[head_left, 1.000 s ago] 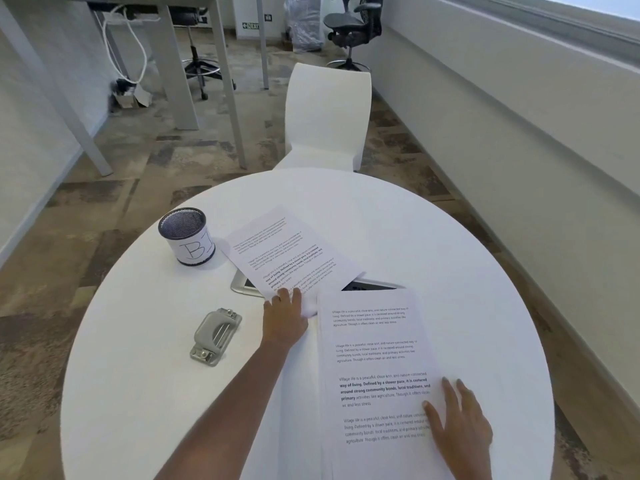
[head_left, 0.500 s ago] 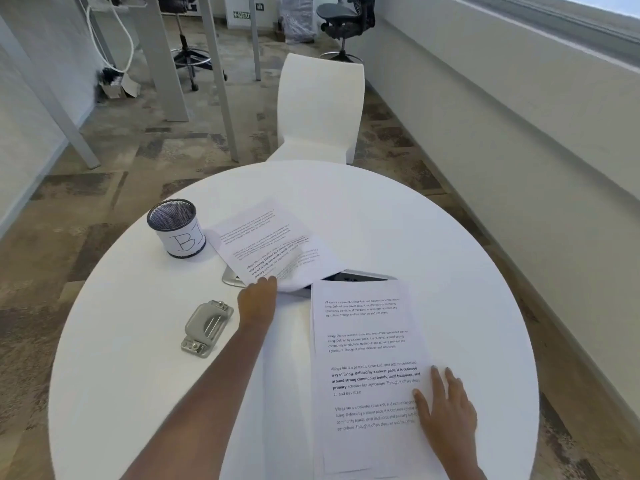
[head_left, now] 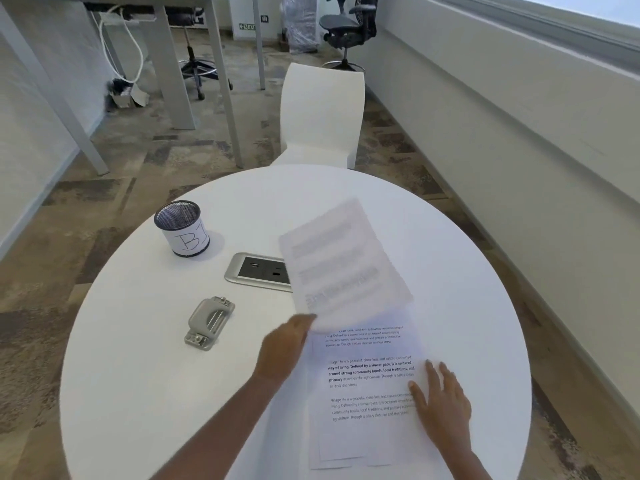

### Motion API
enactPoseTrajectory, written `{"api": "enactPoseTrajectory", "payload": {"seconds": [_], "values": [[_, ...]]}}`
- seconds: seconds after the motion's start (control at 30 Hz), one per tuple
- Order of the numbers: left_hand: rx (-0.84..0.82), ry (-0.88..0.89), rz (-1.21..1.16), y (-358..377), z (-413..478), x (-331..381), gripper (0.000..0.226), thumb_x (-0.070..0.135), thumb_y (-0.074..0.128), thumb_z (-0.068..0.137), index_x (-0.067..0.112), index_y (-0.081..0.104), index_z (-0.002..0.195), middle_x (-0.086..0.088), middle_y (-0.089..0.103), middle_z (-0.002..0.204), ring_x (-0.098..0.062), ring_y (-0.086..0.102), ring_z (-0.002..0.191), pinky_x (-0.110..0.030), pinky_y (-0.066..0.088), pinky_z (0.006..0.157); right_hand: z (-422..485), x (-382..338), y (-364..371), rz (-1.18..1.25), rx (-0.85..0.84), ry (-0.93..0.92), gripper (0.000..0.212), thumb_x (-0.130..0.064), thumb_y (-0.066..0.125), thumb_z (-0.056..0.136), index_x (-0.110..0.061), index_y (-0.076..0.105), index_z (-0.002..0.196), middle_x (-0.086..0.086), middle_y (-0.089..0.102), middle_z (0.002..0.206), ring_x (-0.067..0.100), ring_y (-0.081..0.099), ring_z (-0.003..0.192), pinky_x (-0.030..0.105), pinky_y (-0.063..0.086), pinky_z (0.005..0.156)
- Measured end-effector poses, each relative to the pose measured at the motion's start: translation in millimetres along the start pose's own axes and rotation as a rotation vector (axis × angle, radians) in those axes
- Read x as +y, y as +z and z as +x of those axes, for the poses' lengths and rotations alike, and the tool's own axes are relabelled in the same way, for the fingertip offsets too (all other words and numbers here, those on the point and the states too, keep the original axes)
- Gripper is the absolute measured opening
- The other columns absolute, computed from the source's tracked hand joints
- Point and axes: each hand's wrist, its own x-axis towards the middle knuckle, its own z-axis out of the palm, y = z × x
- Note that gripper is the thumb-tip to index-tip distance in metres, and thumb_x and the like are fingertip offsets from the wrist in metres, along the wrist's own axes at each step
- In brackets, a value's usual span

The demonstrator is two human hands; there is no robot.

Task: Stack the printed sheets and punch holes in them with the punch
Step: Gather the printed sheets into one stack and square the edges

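Note:
My left hand (head_left: 285,348) grips the near corner of a printed sheet (head_left: 343,265), which is lifted off the table and motion-blurred above the far end of the paper stack (head_left: 367,389). The stack lies on the round white table (head_left: 138,393) at the near right, its sheets slightly offset at the bottom edge. My right hand (head_left: 441,405) rests flat with fingers spread on the stack's right side. A grey metal hole punch (head_left: 209,322) sits on the table left of my left hand, untouched.
A mesh pen cup (head_left: 182,227) with a white label stands at the table's far left. A silver power socket panel (head_left: 258,271) is set into the tabletop, partly behind the lifted sheet. A white chair (head_left: 322,112) stands beyond the table.
My left hand has picked the loose sheet up off the socket panel and swung it right, over the stack. The panel is now uncovered. My right hand stayed on the stack.

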Motion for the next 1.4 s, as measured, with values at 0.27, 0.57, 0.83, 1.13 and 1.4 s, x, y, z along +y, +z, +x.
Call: {"api": "enactPoseTrajectory", "payload": {"seconds": [0.27, 0.57, 0.83, 1.13, 1.4], "values": [[-0.162, 0.339, 0.229, 11, -47, 11, 0.04, 0.026, 0.087, 0.039, 0.023, 0.074, 0.077, 0.009, 0.075, 0.077, -0.004, 0.067, 0.053, -0.015, 0.047, 0.034, 13, 7, -25, 0.69, 0.122, 0.149, 0.043, -0.025, 0.029, 0.099, 0.005, 0.059, 0.108, 0.024, 0.061, 0.113, 0.037, 0.053, 0.106, 0.043, 0.036, 0.094], [-0.139, -0.148, -0.206, 24, -68, 42, 0.041, 0.02, 0.042, 0.09, 0.019, 0.05, 0.13, 0.002, 0.045, 0.137, -0.021, 0.064, 0.095, -0.025, 0.047, 0.083, 14, -1, -20, 0.311, -0.1, 0.119, 0.067, -0.035, 0.07, 0.077, -0.004, 0.042, 0.129, 0.021, 0.04, 0.13, 0.037, 0.035, 0.125, 0.04, 0.037, 0.099], [-0.1, -0.829, -0.644, 23, -40, 66, 0.045, 0.013, 0.046, 0.088, -0.004, 0.044, 0.13, -0.025, 0.051, 0.132, -0.036, 0.05, 0.12, -0.038, 0.041, 0.098, 13, 8, -15, 0.261, -0.124, -0.041, 0.078, -0.027, 0.072, 0.076, -0.009, 0.03, 0.14, 0.014, 0.032, 0.139, 0.03, 0.029, 0.128, 0.037, 0.034, 0.104], [-0.148, -1.052, -1.195, 12, -14, 68, 0.018, 0.01, 0.052, 0.087, -0.006, 0.051, 0.094, -0.012, 0.051, 0.077, -0.026, 0.049, 0.077, -0.032, 0.039, 0.068, 16, 20, -17, 0.258, -0.155, -0.149, 0.076, -0.02, 0.073, 0.075, -0.012, 0.033, 0.139, 0.011, 0.033, 0.138, 0.027, 0.031, 0.127, 0.03, 0.032, 0.102], [-0.158, -0.87, -1.088, 24, -22, 69, 0.037, -0.006, 0.059, 0.082, -0.008, 0.051, 0.119, -0.02, 0.059, 0.107, -0.027, 0.055, 0.093, -0.042, 0.047, 0.09, 15, 29, -14, 0.301, -0.165, -0.198, 0.072, -0.01, 0.072, 0.075, -0.013, 0.036, 0.137, 0.011, 0.035, 0.137, 0.028, 0.033, 0.126, 0.03, 0.031, 0.103]]}}
